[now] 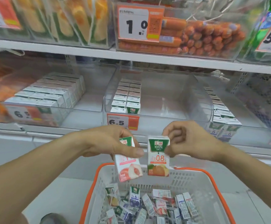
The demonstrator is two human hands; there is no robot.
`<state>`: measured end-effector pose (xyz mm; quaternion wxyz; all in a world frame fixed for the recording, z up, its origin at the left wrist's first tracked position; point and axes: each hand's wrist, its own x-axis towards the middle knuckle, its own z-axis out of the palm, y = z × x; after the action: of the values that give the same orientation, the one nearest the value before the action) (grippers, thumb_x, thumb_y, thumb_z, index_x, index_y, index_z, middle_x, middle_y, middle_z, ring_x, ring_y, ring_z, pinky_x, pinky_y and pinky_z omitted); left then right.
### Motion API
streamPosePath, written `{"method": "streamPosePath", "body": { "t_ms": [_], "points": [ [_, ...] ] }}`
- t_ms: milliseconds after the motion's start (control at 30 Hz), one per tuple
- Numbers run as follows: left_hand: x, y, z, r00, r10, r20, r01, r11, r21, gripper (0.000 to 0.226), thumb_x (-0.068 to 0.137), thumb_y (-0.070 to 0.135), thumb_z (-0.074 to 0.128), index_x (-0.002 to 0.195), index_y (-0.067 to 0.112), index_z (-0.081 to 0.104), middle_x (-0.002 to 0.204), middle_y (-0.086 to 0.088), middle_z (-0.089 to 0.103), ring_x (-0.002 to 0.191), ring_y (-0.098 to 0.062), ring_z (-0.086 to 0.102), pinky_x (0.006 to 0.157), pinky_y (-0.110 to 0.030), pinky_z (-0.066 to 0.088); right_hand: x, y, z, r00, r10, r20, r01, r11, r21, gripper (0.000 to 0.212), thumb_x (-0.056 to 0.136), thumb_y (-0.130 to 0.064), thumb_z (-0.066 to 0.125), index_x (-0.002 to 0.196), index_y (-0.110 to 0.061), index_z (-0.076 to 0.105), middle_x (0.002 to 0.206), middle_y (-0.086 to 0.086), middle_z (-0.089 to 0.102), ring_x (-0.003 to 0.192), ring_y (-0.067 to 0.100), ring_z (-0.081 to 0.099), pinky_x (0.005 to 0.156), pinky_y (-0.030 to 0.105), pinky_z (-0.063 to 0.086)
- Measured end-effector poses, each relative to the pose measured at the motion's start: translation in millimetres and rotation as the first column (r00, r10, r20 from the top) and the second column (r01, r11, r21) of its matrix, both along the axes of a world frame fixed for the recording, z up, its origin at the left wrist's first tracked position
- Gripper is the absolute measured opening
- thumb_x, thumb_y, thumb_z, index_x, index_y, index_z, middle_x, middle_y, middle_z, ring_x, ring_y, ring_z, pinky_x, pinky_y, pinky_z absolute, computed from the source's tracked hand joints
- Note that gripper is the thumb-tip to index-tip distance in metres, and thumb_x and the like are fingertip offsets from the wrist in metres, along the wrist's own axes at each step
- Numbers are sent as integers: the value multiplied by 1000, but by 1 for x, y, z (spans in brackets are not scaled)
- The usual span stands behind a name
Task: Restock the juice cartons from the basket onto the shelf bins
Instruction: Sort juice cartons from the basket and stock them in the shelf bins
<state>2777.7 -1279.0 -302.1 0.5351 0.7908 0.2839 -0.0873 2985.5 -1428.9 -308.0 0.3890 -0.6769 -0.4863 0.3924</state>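
1. Head view, hands: the left hand (113, 143) pinches a peach carton (128, 167) between thumb and curled fingers; the right hand (188, 141) pinches an orange carton (158, 157) by its upper edge. Both cartons hang above the basket (212, 178), just apart from each other.
2. Head view, supply: more cartons lie jumbled on the basket floor.
3. Head view, target: the middle bin (171, 97) holds two carton rows at its left wall, with open floor to their right.
4. Suggested handling: sort by flavour, lift each carton over the bin's front lip, and seat it upright beside the existing rows.
5. Clearances: the shelf board (147, 59) overhead limits lift height; the price tag (122, 121) hangs on the lip.
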Motion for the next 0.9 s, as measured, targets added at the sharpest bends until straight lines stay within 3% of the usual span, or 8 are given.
{"method": "streamPosePath", "body": {
  "t_ms": [100,167,300,433,567,733,833,900],
  "points": [
    [-16,11,0,996,82,31,-82,997,8,47,71,29,85,113,13,70,106,-7,74,86,-10,72,85,-27,56,7,20,17,975,-194,-107,215,947,238,34,67,16,78,92,1,62,73,16,69,59,24,69,61,30,60],
    [-24,17,0,989,132,64,-137,987,84,61,62,37,88,117,22,66,100,1,74,79,-2,70,76,-25,57,5,35,26,951,-273,-145,308,867,391,35,68,13,79,95,-4,62,75,9,73,63,18,70,64,25,58],
    [-36,24,-2,961,237,141,-258,954,153,62,53,44,90,109,30,66,84,12,74,74,-4,72,68,-20,55,-8,68,26,922,-369,116,254,803,540,38,71,0,85,92,-22,62,86,-8,74,80,7,71,71,20,56],
    [-44,26,1,949,271,163,-307,912,272,58,51,53,87,95,20,70,80,6,76,73,-13,72,71,-34,58,-21,91,7,862,-341,374,151,879,453,34,73,-9,84,96,-24,63,87,-14,70,81,-3,66,69,9,52],
    [-48,27,2,908,326,262,-394,877,274,42,61,44,88,91,18,73,76,0,75,64,-12,67,58,-25,51,-22,108,-5,798,-300,523,136,934,329,32,80,-23,80,102,-30,59,97,-10,65,80,-7,64,66,6,46],
    [-49,33,0,854,425,300,-475,872,118,39,65,41,81,94,15,75,77,0,77,70,-10,72,66,-23,55,-23,112,-12,740,-152,655,42,983,180,26,94,-34,62,116,-19,61,86,0,69,82,14,61,80,31,49],
    [-45,36,-6,808,500,311,-524,852,-7,53,64,49,73,95,5,74,82,-9,77,74,-17,71,80,-35,56,-21,107,-12,653,-41,757,-46,995,93,34,99,-39,52,109,-9,65,88,6,71,86,28,62,78,39,50],
    [-43,38,-8,797,531,287,-539,840,-59,56,69,49,69,95,0,72,85,-13,76,76,-19,70,87,-40,56,-18,102,-10,615,74,785,-121,993,1,32,100,-42,48,113,-17,64,98,1,73,90,27,63,78,40,51]
  ]
}}
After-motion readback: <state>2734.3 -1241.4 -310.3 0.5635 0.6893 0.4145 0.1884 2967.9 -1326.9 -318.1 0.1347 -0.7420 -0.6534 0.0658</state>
